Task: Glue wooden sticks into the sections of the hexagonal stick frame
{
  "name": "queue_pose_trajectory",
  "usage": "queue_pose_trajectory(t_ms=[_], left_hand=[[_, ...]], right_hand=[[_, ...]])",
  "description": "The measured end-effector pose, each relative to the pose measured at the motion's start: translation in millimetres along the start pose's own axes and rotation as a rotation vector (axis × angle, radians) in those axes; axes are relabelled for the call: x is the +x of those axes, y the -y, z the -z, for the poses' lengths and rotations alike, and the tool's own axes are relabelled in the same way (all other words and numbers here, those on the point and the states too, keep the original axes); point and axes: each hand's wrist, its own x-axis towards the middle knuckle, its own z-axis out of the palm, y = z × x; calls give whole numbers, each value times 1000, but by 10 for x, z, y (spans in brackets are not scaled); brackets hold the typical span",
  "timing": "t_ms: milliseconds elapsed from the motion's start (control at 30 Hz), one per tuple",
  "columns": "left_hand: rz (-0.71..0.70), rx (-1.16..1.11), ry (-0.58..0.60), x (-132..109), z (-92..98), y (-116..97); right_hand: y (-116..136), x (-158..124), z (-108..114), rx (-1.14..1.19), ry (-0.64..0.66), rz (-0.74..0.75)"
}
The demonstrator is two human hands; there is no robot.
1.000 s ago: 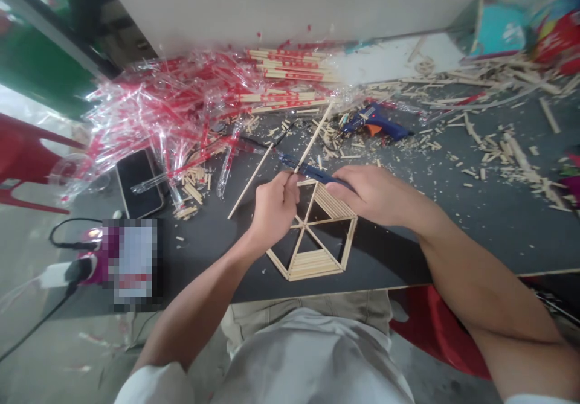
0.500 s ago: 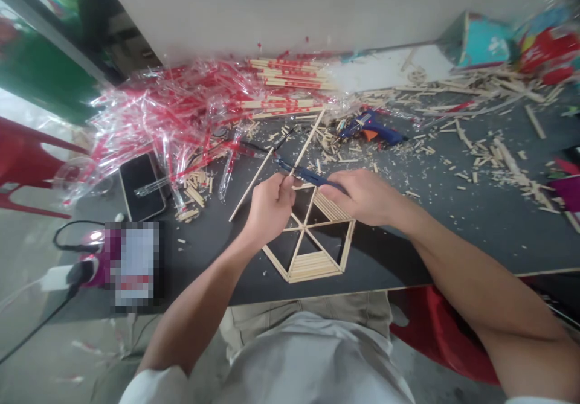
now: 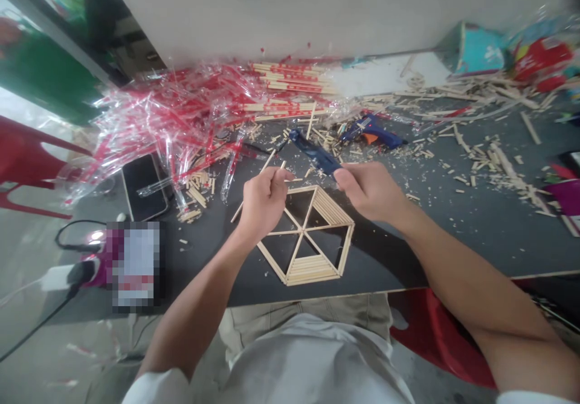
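My left hand (image 3: pixel 264 202) is closed in a pinch on a short wooden stick (image 3: pixel 286 178), held just above a hexagon frame of glued sticks (image 3: pixel 308 235) on the dark table (image 3: pixel 453 229). My right hand (image 3: pixel 369 192) grips a blue cutting tool (image 3: pixel 315 150), raised and pointing up-left, away from the frame. A loose stick piece (image 3: pixel 310 120) shows just beyond the tool's tip. Another long stick (image 3: pixel 254 186) lies on the table left of my left hand.
Red and clear wrappers (image 3: pixel 181 114) and packed sticks (image 3: pixel 285 84) are heaped at the back left. A blue glue gun (image 3: pixel 371 129) lies behind the tool, a phone (image 3: pixel 142 186) at the left. Wood offcuts litter the right. Power strip (image 3: pixel 58 274) and red chair (image 3: pixel 27 162) stand left.
The long stick held across the tool has become a short piece in my left hand. My right hand has lifted the blue tool up and back from the frame.
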Motion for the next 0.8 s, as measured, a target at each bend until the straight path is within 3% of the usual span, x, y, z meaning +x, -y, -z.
queue_pose_trajectory(t_ms=[167,433,600,800], left_hand=[[-173,206,-99,43,76,83],[-354,490,123,89,122,224],[-491,494,145,82,29,302],[-612,446,85,65,-134,315]], right_hand=[[-120,-2,44,-41,-55,-70],[-180,-4,-60,-336,-63,-182],[-264,-19,-222,-354,-176,-100],[-242,-72,-350,-406,-165,-119]])
